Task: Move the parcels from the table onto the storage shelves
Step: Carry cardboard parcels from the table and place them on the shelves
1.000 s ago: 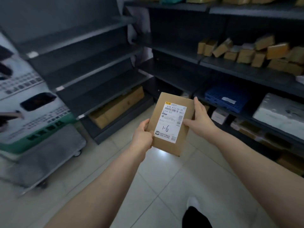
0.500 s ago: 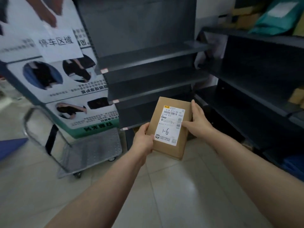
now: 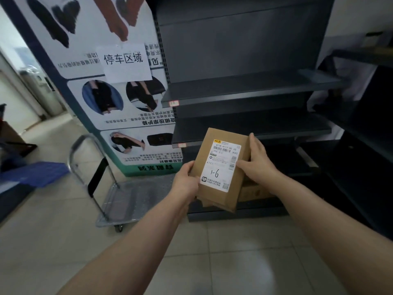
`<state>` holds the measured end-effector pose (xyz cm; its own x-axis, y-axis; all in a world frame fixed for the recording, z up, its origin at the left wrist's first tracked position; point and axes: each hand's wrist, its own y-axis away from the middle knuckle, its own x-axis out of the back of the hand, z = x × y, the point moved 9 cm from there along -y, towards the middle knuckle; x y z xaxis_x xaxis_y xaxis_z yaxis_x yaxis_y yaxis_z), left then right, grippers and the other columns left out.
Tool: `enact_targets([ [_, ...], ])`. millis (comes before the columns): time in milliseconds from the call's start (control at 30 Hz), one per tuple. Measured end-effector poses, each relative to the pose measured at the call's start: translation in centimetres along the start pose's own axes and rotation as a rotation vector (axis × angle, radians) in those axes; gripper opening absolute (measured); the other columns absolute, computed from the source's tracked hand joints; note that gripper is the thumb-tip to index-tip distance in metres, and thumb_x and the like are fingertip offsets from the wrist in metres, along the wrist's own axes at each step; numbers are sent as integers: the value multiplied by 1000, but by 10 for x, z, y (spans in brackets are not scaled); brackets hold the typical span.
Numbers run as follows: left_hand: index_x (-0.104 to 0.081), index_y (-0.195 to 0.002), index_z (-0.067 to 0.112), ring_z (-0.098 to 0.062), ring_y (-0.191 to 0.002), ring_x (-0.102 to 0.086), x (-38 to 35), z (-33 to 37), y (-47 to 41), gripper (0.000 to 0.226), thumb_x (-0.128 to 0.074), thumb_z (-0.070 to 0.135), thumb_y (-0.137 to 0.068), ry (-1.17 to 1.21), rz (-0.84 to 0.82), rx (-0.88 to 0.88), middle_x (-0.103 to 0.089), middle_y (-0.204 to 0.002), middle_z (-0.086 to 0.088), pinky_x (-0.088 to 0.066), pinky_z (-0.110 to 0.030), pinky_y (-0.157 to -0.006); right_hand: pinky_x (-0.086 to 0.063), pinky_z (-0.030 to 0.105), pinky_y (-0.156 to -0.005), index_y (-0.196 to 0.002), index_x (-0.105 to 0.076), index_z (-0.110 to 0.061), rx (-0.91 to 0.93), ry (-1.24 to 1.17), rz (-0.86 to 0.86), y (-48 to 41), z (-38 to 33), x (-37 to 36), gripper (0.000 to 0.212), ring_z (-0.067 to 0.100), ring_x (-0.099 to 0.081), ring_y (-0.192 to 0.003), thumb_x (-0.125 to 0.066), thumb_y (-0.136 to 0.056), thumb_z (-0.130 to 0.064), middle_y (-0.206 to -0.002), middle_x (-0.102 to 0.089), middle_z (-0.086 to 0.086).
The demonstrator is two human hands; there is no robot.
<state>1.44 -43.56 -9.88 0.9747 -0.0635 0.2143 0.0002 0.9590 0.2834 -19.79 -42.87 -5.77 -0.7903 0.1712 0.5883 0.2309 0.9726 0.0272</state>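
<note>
I hold a small brown cardboard parcel (image 3: 214, 150) upright in front of me, its white shipping label marked "1-6" facing me. My left hand (image 3: 185, 179) grips its lower left edge. My right hand (image 3: 258, 161) grips its right edge, thumb on the label. Straight ahead stands a dark grey storage shelf unit (image 3: 251, 86) with bare shelves; a small tag sits on the front edge of the upper one. A brown carton (image 3: 254, 191) lies on the bottom shelf, partly hidden behind the parcel.
A metal platform trolley (image 3: 127, 199) with a hoop handle stands on the tiled floor to the left of the shelves. Behind it a printed poster board (image 3: 119, 103) carries a taped paper sign. A second dark shelf unit (image 3: 365, 145) runs along the right. Blue crates (image 3: 32, 173) sit far left.
My view has swung left from the stocked right-hand shelves to the bare shelf unit, which now looms closer. Both hands keep the same grip on the parcel.
</note>
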Motion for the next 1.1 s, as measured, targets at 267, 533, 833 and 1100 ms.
enact_targets([
  [267, -41, -142, 35, -21, -102, -61, 44, 63, -112, 56, -50, 6, -95, 36, 9, -100, -59, -120, 0, -59, -42, -77, -38, 50, -107, -151, 9, -33, 89, -26, 56, -116, -70, -19, 93, 27, -24, -141, -59, -90, -18, -159, 5, -14],
  [533, -41, -141, 34, -22, -102, -62, 96, 147, -207, 56, -50, 4, -95, 85, 54, -214, -62, -118, 0, -59, -45, -81, -35, 43, -108, -151, 3, -39, 212, -156, 134, -226, -162, -29, 91, 25, -19, -143, -60, -90, -15, -160, 3, -14],
  [833, -41, -141, 30, -21, -93, -63, 103, 228, -295, 54, -50, 4, -95, 153, 83, -247, -62, -108, 5, -60, -38, -62, -39, 45, -107, -148, -24, -41, 331, -156, 91, -340, -219, -29, 80, 23, -27, -141, -65, -85, -14, -159, -9, -7],
  [1100, -32, -147, 29, -26, -97, -63, 94, 261, -377, 60, -49, 5, -95, -86, 171, -272, -58, -112, 2, -55, -44, -87, -35, 29, -103, -138, -48, -26, 407, 123, -100, -438, -234, -63, 57, 17, -40, -131, -68, -85, -37, -147, -35, -4],
])
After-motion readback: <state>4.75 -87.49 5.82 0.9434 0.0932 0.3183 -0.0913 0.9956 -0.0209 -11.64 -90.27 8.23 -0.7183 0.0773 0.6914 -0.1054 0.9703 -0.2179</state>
